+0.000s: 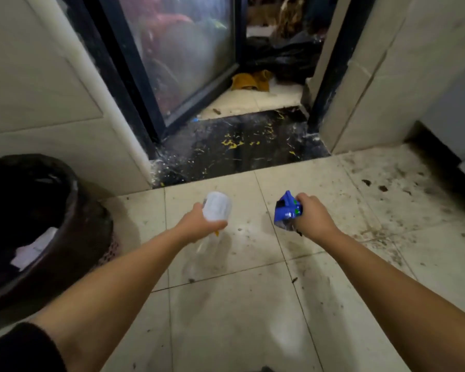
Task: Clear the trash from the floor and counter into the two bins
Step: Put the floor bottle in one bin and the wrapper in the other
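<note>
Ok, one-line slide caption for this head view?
Left hand holds a clear bottle, right hand a blue wrapper, beside a black bin.

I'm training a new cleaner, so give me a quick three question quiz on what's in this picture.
1. True or false: both hands hold trash.
2. The bin stands on which side of the person? A) left B) right C) behind
3. What colour is the wrapper in the right hand?

Key: 1. True: the left hand grips a clear plastic bottle and the right hand the wrapper. 2. A. 3. Blue.
</note>
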A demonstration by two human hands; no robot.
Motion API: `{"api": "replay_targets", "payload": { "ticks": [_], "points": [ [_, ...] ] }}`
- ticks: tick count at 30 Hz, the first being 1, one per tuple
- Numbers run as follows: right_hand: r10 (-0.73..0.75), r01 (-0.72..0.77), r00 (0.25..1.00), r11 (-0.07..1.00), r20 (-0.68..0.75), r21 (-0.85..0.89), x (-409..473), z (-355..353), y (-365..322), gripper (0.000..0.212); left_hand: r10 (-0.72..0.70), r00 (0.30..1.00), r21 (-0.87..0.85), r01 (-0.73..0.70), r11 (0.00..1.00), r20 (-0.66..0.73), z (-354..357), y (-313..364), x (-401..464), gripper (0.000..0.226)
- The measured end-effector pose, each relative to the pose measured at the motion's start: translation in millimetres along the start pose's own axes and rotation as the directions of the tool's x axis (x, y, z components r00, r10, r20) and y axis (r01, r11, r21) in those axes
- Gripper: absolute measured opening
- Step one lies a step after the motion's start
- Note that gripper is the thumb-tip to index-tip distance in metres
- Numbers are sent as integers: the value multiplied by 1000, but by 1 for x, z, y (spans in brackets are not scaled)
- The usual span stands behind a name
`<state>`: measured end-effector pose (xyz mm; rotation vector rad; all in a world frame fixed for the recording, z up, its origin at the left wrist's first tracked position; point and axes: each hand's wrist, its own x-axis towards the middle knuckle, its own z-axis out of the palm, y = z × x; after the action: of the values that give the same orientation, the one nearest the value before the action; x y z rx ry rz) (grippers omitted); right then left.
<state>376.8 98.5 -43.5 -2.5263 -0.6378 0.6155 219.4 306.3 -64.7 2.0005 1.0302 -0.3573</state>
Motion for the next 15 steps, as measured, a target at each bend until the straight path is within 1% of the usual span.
{"api": "replay_targets", "payload": {
  "ticks": [3, 5, 8, 11, 13, 15],
  "points": [
    [-149, 164, 976, 983, -158, 85, 1, -17, -88, 22, 59, 994, -237, -80, 968, -96, -67, 23, -19, 75],
    [-207, 245, 953, 956, -222, 159, -8, -22, -144, 23, 114, 975, -318, -171, 932, -189, -119, 27, -42, 64],
    [-314, 366, 910, 915, -270, 169, -25, -10, -219, 26, 180, 953, -388, -267, 882, -245, -204, 7, -88, 51],
    [-428, 470, 875, 863, -227, 183, -48, 21, -293, 26, 187, 936, -406, -301, 863, -297, -283, -41, -139, 46],
    [-525, 545, 834, 831, -171, 107, -69, 52, -343, 27, 129, 932, -440, -279, 854, -340, -331, -84, -168, 42],
    [-630, 633, 772, 775, -87, 3, -85, 90, -385, 32, 48, 916, -474, -251, 844, -399, -369, -131, -195, 48]
  ]
}}
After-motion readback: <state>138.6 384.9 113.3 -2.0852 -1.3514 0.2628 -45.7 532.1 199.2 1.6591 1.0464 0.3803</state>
